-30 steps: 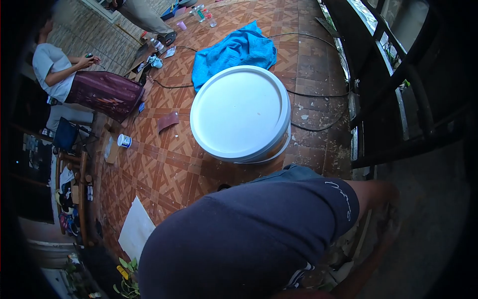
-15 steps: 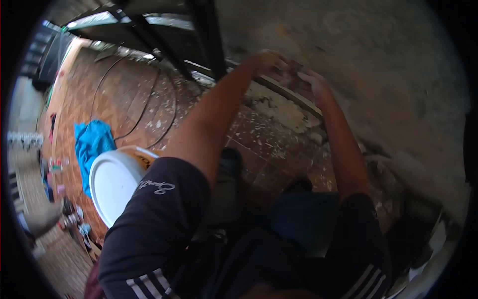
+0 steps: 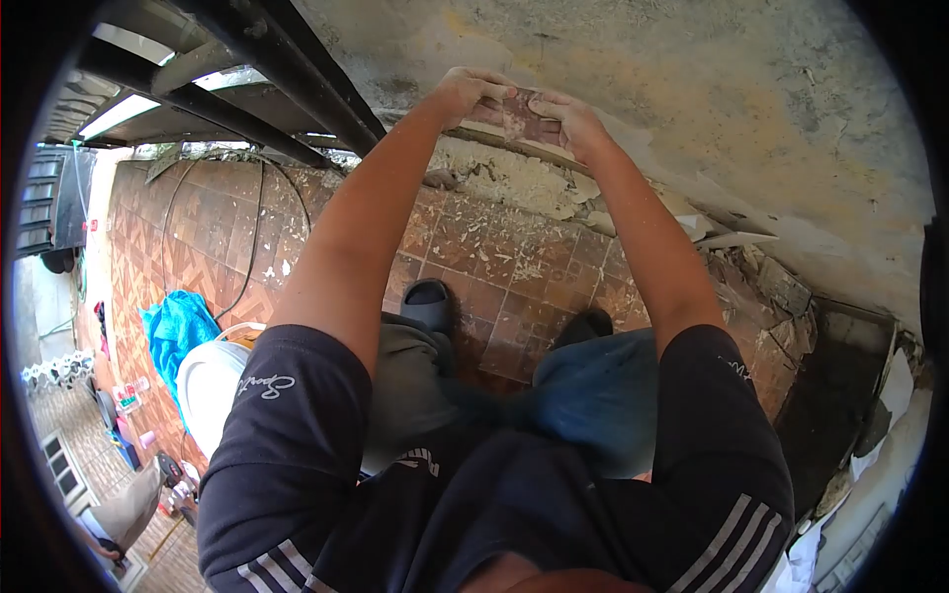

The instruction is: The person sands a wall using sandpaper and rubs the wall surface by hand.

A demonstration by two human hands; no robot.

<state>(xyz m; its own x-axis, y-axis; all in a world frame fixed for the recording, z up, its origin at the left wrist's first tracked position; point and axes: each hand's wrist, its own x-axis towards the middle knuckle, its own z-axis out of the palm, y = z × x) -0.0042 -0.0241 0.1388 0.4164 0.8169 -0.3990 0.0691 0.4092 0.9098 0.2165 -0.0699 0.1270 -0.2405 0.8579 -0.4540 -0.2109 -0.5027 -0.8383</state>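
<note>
At the foot of the worn wall (image 3: 672,89), near the top of the view, both hands grip a small reddish-brown sheet (image 3: 521,116). My left hand (image 3: 474,92) pinches its left end, fingers bent over it. The other end is between the thumb and fingers of my right hand (image 3: 571,123). Pale dust covers the fingers. Just below the hands runs a narrow ledge (image 3: 534,147) with flaking plaster. Whether the sheet touches the wall cannot be made out.
Paint chips lie on the tiled floor (image 3: 494,267) around my feet. Black metal bars (image 3: 287,74) stand at upper left. A white-lidded bucket (image 3: 208,385) and blue cloth (image 3: 178,331) are at left, another person's leg (image 3: 129,509) lower left. Broken plaster (image 3: 771,287) lies at right.
The view has turned from the bucket and the seated person towards the wall. Both hands, mostly hidden behind my arm at first, now show clearly with the sheet between them.
</note>
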